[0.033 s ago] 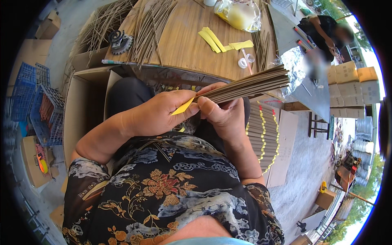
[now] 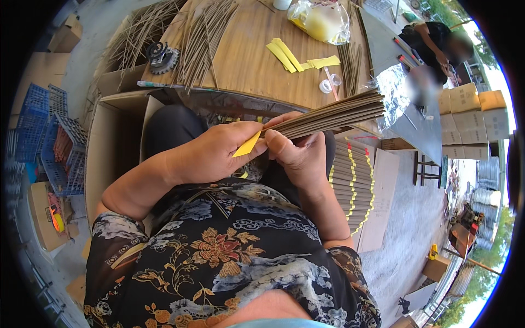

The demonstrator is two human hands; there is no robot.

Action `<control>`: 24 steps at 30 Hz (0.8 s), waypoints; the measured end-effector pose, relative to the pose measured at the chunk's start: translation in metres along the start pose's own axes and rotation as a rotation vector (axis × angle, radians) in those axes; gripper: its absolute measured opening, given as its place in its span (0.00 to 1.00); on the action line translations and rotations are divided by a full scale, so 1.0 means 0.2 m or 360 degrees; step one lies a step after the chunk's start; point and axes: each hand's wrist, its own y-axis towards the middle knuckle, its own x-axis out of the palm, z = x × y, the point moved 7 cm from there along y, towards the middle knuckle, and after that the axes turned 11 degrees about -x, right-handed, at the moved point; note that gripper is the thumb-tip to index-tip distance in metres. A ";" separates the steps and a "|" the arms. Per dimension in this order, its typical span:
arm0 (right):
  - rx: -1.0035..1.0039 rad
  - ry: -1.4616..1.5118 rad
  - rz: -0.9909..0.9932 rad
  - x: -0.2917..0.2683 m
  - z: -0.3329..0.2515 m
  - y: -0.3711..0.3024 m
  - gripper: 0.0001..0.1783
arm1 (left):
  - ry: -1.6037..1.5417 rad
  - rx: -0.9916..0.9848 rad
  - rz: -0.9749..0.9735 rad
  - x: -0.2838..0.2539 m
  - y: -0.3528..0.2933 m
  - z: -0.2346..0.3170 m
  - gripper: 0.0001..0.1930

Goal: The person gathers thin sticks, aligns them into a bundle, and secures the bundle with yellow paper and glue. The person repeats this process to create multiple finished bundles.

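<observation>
A bundle of thin brown incense sticks lies slantwise in front of me, its far end fanning slightly toward the upper right. My left hand is closed round the near end of the bundle. A yellow paper strip sticks out between my left thumb and fingers, against the sticks. On the bundle's underside my right hand grips it, with the thumb pressed near the left fingertips. The sticks' near end is hidden inside my hands.
Loose sticks, yellow paper strips, a tape roll and a plastic bag lie on the wooden table. Banded bundles rest at right on cardboard. Blue crates stand left; a co-worker is far right.
</observation>
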 end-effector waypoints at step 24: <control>-0.0077 0.0314 0.0193 0.00 0.06 0.01 0.07 | 0.0942 0.0077 0.0293 0.04 0.01 0.07 0.27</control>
